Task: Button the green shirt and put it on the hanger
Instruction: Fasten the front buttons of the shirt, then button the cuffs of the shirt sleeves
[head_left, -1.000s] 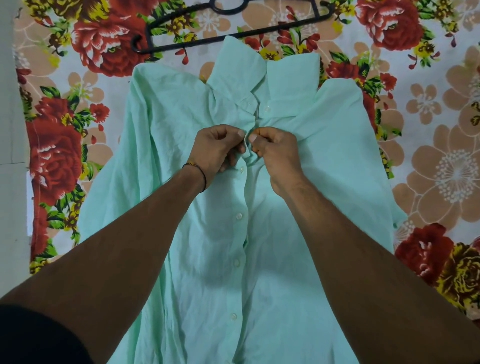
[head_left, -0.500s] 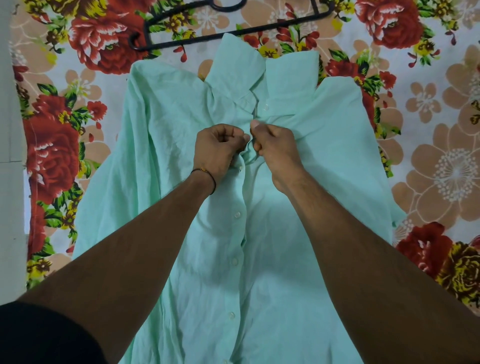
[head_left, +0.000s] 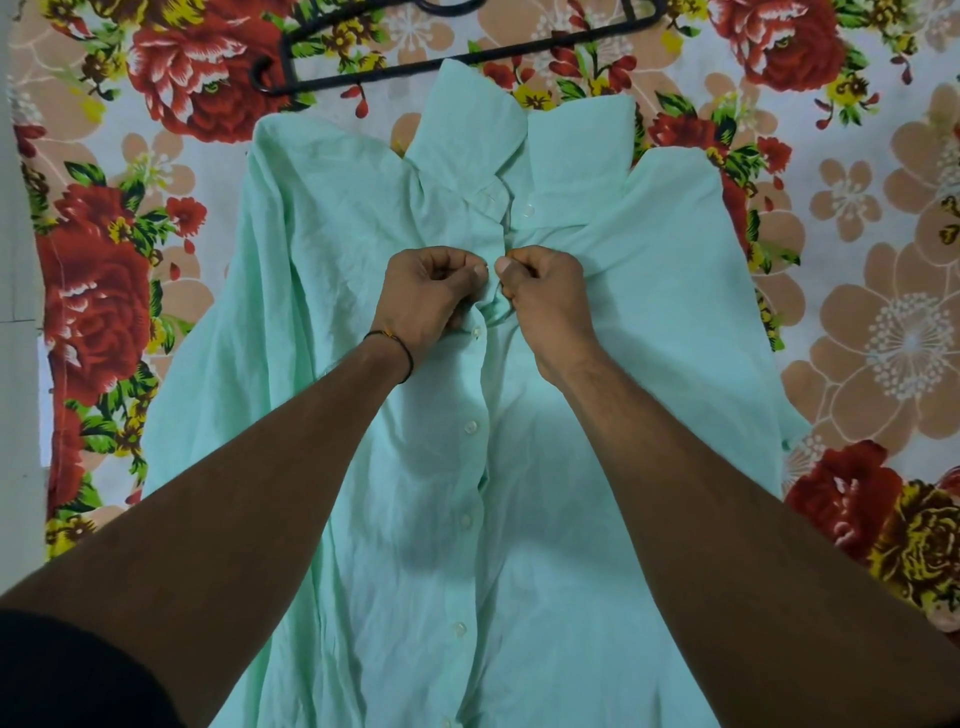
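My right hand (head_left: 553, 301) has eased slightly off my left hand (head_left: 428, 299). Both pinch the green shirt (head_left: 337, 234) placket mid-frame, below the hanger (head_left: 374, 74).

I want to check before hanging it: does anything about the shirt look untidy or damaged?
No damage shows. The shirt is creased, its collar lies turned up towards the hanger, and cloth bunches where the left hand and right hand pinch the front.

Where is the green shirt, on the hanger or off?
Off. The shirt lies spread on the flowery sheet; the hanger lies bare by its collar.
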